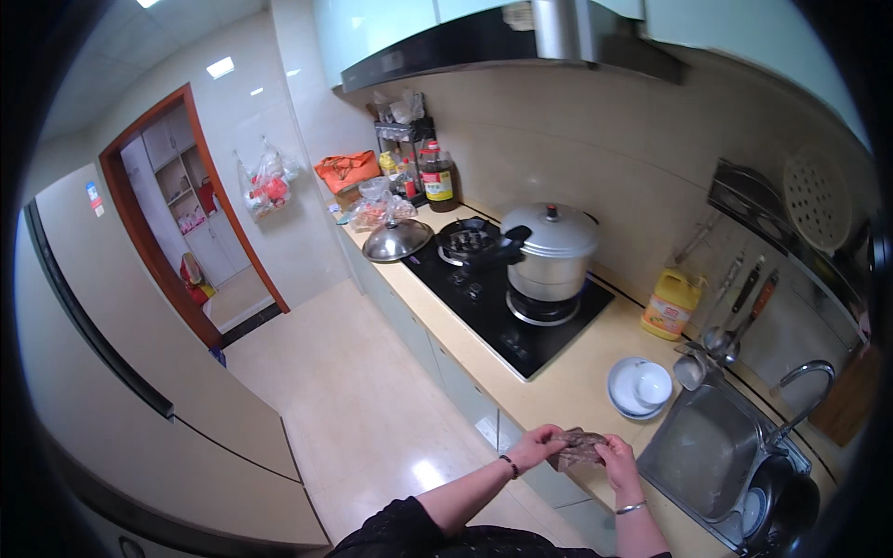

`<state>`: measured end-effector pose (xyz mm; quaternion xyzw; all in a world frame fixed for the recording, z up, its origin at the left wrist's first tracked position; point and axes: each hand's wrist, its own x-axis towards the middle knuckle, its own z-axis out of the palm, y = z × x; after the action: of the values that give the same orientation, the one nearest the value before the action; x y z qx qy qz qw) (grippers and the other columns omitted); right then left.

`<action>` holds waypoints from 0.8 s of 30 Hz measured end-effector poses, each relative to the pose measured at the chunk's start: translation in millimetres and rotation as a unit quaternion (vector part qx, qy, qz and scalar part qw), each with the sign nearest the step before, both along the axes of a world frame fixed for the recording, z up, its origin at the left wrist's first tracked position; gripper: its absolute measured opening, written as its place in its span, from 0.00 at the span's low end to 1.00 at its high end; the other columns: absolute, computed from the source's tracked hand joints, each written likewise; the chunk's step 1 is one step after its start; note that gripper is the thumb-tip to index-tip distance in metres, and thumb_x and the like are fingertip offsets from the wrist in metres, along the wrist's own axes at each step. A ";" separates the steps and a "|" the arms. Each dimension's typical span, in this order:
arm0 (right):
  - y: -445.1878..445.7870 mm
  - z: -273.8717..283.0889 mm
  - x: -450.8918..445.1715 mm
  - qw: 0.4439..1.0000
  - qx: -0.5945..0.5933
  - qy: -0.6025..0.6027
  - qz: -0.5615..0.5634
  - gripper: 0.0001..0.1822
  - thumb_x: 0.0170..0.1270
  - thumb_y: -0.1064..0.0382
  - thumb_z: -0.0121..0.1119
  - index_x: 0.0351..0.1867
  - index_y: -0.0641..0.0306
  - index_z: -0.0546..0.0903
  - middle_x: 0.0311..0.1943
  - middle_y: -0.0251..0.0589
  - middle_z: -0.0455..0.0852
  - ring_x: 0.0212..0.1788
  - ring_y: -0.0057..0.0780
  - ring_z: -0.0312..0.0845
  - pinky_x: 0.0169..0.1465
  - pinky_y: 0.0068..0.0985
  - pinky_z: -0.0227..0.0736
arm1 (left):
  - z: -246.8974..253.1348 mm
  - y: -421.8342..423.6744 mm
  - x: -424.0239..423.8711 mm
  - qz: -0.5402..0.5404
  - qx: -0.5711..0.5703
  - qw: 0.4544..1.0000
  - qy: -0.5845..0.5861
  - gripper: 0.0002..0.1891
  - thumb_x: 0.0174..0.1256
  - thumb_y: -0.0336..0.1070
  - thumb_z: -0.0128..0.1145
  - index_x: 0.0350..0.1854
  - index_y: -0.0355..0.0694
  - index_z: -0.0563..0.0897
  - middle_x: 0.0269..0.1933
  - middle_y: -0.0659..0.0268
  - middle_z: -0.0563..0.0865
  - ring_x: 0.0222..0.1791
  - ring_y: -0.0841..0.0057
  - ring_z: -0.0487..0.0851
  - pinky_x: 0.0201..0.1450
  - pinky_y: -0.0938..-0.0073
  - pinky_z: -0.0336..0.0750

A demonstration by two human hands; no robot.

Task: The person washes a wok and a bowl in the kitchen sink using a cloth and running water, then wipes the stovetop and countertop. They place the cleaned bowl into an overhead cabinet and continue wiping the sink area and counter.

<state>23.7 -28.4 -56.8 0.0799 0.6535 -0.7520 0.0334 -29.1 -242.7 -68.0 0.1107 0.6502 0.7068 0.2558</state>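
Observation:
Both my hands hold a crumpled brown cloth (pixel 578 448) over the counter's front edge. My left hand (pixel 537 446) pinches its left end, and my right hand (pixel 617 462) grips its right end. Beyond my right hand, a small white bowl (pixel 654 384) sits in a larger white dish (pixel 623 390) on the counter. To the right lies a stainless-steel sink (pixel 708 446) with a curved faucet (pixel 816 370).
A large lidded metal pot (pixel 551 258) stands on the black gas hob (pixel 481 300). A domed metal lid (pixel 398 240) rests at the hob's far left. Behind the dishes stands a yellow jug (pixel 673 305); utensils (pixel 750 293) hang beside it. A wok (pixel 785 502) lies right of the sink.

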 end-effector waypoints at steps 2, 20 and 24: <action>-57.1 13.6 -24.8 0.997 -0.059 0.034 -0.023 0.08 0.62 0.72 0.54 0.43 0.69 0.77 0.34 0.35 0.83 0.36 0.21 0.78 0.43 0.19 0.73 | 15.8 -54.9 -16.9 0.048 0.036 0.998 -0.027 0.14 0.65 0.34 0.57 0.51 0.37 0.77 0.41 0.69 0.82 0.42 0.83 0.78 0.47 0.80 0.74; -359.4 12.8 -279.8 0.961 -0.270 -0.045 0.044 0.11 0.69 0.63 0.52 0.48 0.65 0.74 0.40 0.35 0.81 0.43 0.22 0.78 0.48 0.23 0.74 | 21.6 -342.6 -238.5 0.237 0.063 0.969 -0.044 0.17 0.64 0.34 0.58 0.55 0.38 0.76 0.44 0.62 0.82 0.41 0.79 0.80 0.38 0.79 0.77; -408.0 12.3 -359.1 0.977 -0.211 0.019 0.020 0.11 0.68 0.63 0.54 0.46 0.67 0.76 0.40 0.34 0.81 0.41 0.19 0.76 0.47 0.21 0.74 | 13.7 -406.4 -300.0 0.201 -0.079 0.976 -0.036 0.16 0.64 0.37 0.59 0.52 0.38 0.77 0.45 0.63 0.82 0.44 0.78 0.81 0.44 0.76 0.76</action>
<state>-335.4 -436.4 -44.5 0.0432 0.4823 -0.8734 0.0520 -329.1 -649.1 -54.3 -0.0678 0.7035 0.6935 0.1397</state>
